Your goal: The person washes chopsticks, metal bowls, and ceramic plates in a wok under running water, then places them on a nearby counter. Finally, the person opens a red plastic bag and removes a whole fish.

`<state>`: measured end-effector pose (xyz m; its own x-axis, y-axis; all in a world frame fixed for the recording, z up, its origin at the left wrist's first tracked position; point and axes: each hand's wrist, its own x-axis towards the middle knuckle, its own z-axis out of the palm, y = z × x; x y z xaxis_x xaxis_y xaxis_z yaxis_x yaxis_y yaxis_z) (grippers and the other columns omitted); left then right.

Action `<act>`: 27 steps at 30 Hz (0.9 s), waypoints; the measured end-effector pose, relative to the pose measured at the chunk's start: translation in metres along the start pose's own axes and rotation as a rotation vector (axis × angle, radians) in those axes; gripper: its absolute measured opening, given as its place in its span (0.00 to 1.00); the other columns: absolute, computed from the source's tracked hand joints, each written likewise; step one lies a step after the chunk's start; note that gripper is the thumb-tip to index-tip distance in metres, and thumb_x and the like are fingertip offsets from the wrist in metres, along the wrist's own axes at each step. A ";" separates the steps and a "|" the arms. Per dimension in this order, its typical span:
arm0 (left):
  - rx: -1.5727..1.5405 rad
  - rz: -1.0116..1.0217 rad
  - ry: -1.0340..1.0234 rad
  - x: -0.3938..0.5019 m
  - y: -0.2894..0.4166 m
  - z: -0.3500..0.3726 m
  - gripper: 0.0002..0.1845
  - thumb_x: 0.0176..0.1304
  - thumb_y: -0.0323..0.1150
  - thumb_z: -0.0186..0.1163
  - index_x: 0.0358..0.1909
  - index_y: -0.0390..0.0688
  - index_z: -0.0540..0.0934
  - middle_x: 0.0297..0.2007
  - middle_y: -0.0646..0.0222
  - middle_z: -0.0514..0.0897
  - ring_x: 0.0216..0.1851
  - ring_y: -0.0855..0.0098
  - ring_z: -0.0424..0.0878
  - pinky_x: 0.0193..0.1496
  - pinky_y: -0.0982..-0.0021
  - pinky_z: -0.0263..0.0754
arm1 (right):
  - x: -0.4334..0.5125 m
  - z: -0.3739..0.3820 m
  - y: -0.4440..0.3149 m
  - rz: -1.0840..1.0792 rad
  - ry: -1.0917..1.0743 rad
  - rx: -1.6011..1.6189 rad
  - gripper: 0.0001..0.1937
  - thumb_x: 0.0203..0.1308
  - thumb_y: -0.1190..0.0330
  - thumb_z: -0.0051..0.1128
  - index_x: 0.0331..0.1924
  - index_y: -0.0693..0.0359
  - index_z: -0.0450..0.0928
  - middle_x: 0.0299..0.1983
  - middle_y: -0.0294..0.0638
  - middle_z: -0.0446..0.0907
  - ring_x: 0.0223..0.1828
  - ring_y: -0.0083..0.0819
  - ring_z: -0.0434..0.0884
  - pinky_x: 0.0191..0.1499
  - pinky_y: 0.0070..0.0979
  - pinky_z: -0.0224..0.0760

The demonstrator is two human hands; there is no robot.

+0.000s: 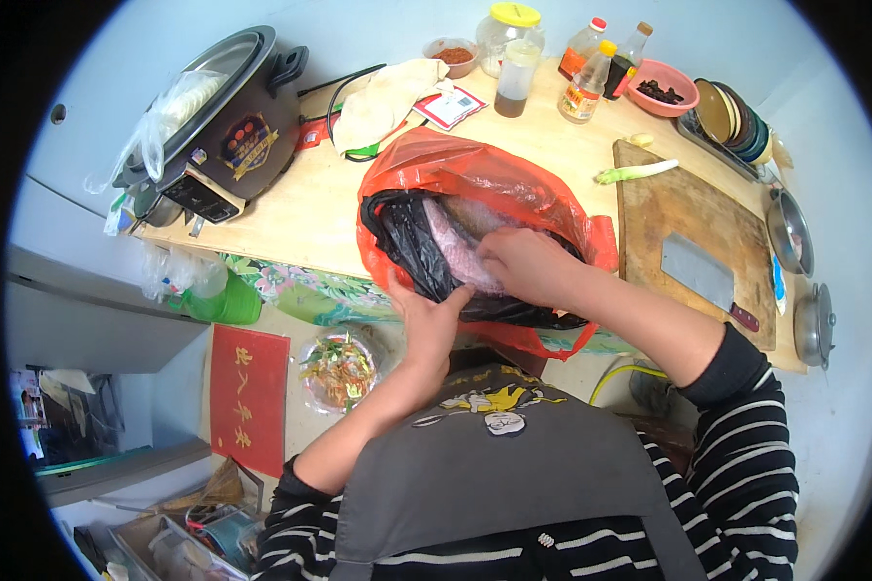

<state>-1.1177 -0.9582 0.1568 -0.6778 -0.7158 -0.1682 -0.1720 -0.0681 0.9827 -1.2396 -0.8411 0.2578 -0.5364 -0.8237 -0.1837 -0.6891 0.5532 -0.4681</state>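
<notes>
A red plastic bag [472,156] lies open at the table's front edge, lined with a black plastic bag [400,225]. Inside is a pale pink, greyish-backed piece that looks like raw fish [454,250]; its far end is hidden. My left hand [430,319] pinches the near rim of the bags, thumb over the black plastic. Reaching in from the right, my right hand [530,265] has its fingers curled on the fish, their tips partly hidden. Right of the bag, a cleaver [697,272] rests on a wooden cutting board [687,210].
A dark electric cooker [251,138] occupies the table's left side. A scallion piece [639,172] lies over the board's left edge. Bottles [585,87] and a pink bowl [663,88] stand behind. Metal pots [814,327] line the right edge. Below the table is a lined waste bin [338,374].
</notes>
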 end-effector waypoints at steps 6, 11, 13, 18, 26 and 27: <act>-0.279 -0.289 -0.115 0.005 0.023 0.002 0.31 0.46 0.16 0.58 0.57 0.34 0.64 0.44 0.59 0.79 0.39 0.68 0.79 0.42 0.70 0.76 | -0.029 0.017 -0.012 -0.192 0.069 0.032 0.09 0.58 0.71 0.55 0.43 0.61 0.77 0.41 0.46 0.76 0.47 0.47 0.77 0.49 0.41 0.72; -0.428 -0.462 -0.108 0.028 -0.002 -0.019 0.19 0.47 0.16 0.51 0.45 0.36 0.73 0.32 0.67 0.80 0.28 0.71 0.79 0.28 0.71 0.75 | -0.009 0.012 -0.013 -0.048 0.162 0.118 0.22 0.58 0.68 0.58 0.57 0.65 0.69 0.49 0.54 0.75 0.54 0.51 0.75 0.55 0.41 0.70; -0.318 -0.424 -0.132 0.029 0.006 -0.020 0.25 0.47 0.21 0.55 0.52 0.36 0.72 0.36 0.67 0.80 0.35 0.70 0.79 0.41 0.70 0.74 | 0.014 0.017 -0.003 0.011 0.017 0.175 0.34 0.54 0.61 0.63 0.60 0.73 0.64 0.56 0.64 0.71 0.58 0.55 0.73 0.60 0.40 0.66; -0.139 -0.129 0.034 0.029 0.041 -0.015 0.50 0.47 0.42 0.70 0.69 0.35 0.56 0.63 0.50 0.65 0.64 0.55 0.65 0.69 0.62 0.54 | 0.049 0.026 -0.002 0.113 -0.088 0.223 0.44 0.45 0.57 0.66 0.62 0.79 0.60 0.59 0.67 0.68 0.61 0.58 0.70 0.64 0.39 0.63; 0.681 0.369 0.088 0.107 0.071 0.008 0.50 0.41 0.45 0.75 0.65 0.38 0.62 0.61 0.45 0.67 0.64 0.47 0.63 0.68 0.56 0.59 | 0.075 -0.006 0.010 0.229 -0.020 0.492 0.36 0.51 0.74 0.51 0.70 0.67 0.58 0.65 0.58 0.68 0.68 0.45 0.66 0.69 0.32 0.56; 0.751 0.343 0.036 0.115 0.079 0.010 0.48 0.41 0.45 0.75 0.65 0.38 0.64 0.60 0.47 0.69 0.63 0.48 0.65 0.67 0.57 0.61 | 0.080 -0.012 0.010 0.148 0.048 0.432 0.35 0.52 0.75 0.50 0.70 0.66 0.58 0.65 0.56 0.68 0.68 0.44 0.66 0.69 0.32 0.57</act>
<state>-1.2162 -1.0391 0.2141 -0.7583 -0.6351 0.1470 -0.4006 0.6319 0.6635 -1.2951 -0.8995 0.2486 -0.6429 -0.7272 -0.2405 -0.3423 0.5537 -0.7591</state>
